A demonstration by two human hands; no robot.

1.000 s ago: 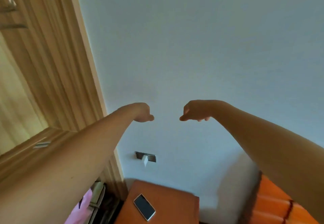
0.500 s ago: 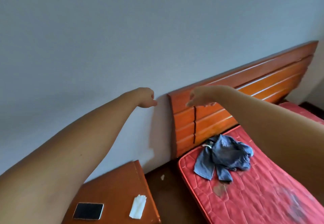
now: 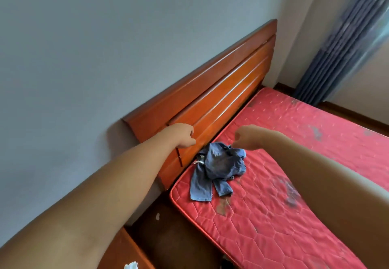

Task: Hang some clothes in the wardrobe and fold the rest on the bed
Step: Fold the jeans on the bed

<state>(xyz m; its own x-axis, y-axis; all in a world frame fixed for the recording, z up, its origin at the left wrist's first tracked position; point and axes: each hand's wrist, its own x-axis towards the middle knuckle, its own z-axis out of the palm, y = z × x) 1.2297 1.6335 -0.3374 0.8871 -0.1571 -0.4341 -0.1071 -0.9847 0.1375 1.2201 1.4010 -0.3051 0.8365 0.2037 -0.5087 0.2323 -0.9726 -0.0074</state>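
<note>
Mattress [image 3: 273, 226]: bunched denim garment [image 3: 219, 165], legs pointing away from headboard [image 3: 221, 92].

Glossy wood headboard [image 3: 221, 92]; quilted cloth mattress [image 3: 273, 216]; denim garment [image 3: 219, 167].

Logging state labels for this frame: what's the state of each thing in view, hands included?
Denim garment: crumpled, unfolded, lying on the mattress near the headboard.
Mattress: bare, stained in patches.
Left hand: fingers curled, holding nothing.
Right hand: fingers curled, holding nothing.
</note>
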